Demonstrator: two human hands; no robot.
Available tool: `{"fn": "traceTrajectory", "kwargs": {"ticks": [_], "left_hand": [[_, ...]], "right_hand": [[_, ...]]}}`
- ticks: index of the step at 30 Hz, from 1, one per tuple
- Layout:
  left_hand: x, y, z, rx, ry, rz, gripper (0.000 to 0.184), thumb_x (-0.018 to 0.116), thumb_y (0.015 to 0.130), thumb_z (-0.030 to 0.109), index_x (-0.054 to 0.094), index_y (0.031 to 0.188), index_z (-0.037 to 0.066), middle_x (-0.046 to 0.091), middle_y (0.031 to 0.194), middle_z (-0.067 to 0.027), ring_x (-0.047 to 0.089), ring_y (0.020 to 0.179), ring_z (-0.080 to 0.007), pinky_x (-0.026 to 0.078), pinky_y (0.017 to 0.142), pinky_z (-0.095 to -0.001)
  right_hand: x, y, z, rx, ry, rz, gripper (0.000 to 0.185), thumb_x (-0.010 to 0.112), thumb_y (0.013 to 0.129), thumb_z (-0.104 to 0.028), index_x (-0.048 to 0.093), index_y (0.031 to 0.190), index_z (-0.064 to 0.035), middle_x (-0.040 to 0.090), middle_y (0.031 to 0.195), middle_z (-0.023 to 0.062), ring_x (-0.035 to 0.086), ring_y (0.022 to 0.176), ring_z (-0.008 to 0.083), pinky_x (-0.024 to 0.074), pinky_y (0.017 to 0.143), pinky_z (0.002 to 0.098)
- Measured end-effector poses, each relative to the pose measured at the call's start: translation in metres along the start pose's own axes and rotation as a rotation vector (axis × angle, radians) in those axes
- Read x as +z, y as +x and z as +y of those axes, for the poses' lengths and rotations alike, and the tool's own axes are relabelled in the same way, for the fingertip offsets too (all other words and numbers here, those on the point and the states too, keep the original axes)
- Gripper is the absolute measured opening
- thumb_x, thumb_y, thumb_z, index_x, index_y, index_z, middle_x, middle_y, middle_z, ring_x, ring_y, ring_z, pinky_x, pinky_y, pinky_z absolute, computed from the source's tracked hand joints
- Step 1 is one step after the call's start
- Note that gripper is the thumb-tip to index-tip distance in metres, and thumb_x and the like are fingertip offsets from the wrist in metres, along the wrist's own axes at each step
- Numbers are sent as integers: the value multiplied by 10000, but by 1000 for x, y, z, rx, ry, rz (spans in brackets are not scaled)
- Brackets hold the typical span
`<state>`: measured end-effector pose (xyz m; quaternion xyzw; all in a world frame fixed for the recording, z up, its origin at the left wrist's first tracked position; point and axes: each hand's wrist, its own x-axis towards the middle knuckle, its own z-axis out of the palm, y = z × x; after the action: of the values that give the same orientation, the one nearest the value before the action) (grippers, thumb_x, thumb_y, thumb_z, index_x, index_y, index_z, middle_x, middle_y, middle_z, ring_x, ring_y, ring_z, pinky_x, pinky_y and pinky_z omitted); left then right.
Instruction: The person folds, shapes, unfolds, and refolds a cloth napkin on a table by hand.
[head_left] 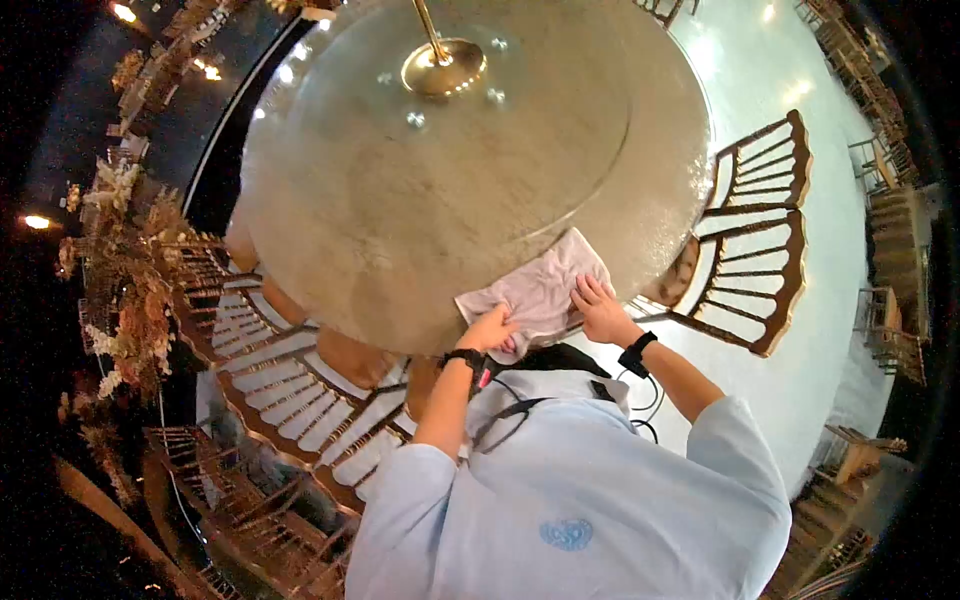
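At the centre of the frame, a pale pink fabric cloth (545, 283) lies at the near edge of a large, round, grey-beige tabletop (380, 210). Your left hand (490, 328) is partly curled on the cloth's lower left; whether it grips, you cannot tell. Your right hand (603, 311) rests open, fingers extended, on its right side. A round, shiny gold metal base (443, 72) stands at upper centre.

Pale, shiny floor (790, 400); brown spindle-backed chairs (793, 275); dried plants (135, 255), warm lights (37, 222) at left.
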<state>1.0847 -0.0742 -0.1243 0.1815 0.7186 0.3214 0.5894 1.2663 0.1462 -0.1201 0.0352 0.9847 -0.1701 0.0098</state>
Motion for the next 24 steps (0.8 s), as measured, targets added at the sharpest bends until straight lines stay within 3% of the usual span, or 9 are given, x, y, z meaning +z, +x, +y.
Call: {"fn": "traceTrajectory", "kwargs": {"ticks": [5, 6, 9, 12, 16, 19, 24], "left_hand": [[-32, -19, -23, 78, 10, 193, 268, 593, 876, 180, 439, 967, -20, 622, 736, -146, 639, 578, -197, 493, 498, -326], [-44, -26, -28, 65, 156, 268, 310, 599, 860, 242, 457, 979, -7, 632, 804, -190, 655, 673, -299, 503, 595, -403], [-76, -24, -80, -1, 251, 477, 329, 591, 849, 291, 468, 998, 25, 632, 858, -215, 631, 784, -374, 484, 679, -451], [-85, -62, -71, -151, 353, 713, 345, 572, 835, 357, 480, 1016, 78, 626, 932, -233, 572, 907, -443, 448, 756, -504], [-70, -66, -96, -65, 166, 755, 341, 578, 832, 339, 472, 1021, 75, 626, 920, -237, 585, 874, -437, 447, 738, -504], [-46, -70, -83, 23, 335, 955, 350, 580, 827, 332, 463, 1024, 67, 629, 911, -238, 589, 860, -434, 442, 736, -509], [-35, -48, -80, -92, 320, 986, 361, 583, 811, 302, 453, 1041, 56, 624, 912, -253, 587, 853, -442, 443, 742, -519]], "right_hand": [[2, 50, -33, 11, 17, 10, 594, 582, 673, -172, 483, 1239, -23, 359, 1374, 233, 323, 1286, 409, 310, 995, 544], [3, 63, -38, -26, 25, -32, 576, 585, 678, -186, 491, 1223, -26, 370, 1360, 231, 325, 1284, 409, 318, 986, 545], [28, 97, -55, -136, 24, -4, 539, 595, 686, -210, 511, 1188, -34, 399, 1323, 224, 335, 1272, 414, 337, 964, 546], [43, 117, -80, -179, 42, 34, 523, 594, 711, -232, 520, 1195, -47, 388, 1352, 213, 362, 1255, 398, 305, 985, 551], [48, 114, -100, -145, -94, 118, 508, 591, 732, -244, 520, 1196, -50, 391, 1360, 199, 371, 1253, 381, 313, 980, 537], [47, 108, -87, -213, -71, 200, 486, 585, 751, -248, 523, 1193, -56, 394, 1362, 194, 378, 1250, 369, 320, 970, 536], [38, 93, -82, -224, -121, 141, 512, 574, 787, -259, 478, 1240, -40, 395, 1365, 192, 368, 1263, 344, 315, 979, 535]]}}
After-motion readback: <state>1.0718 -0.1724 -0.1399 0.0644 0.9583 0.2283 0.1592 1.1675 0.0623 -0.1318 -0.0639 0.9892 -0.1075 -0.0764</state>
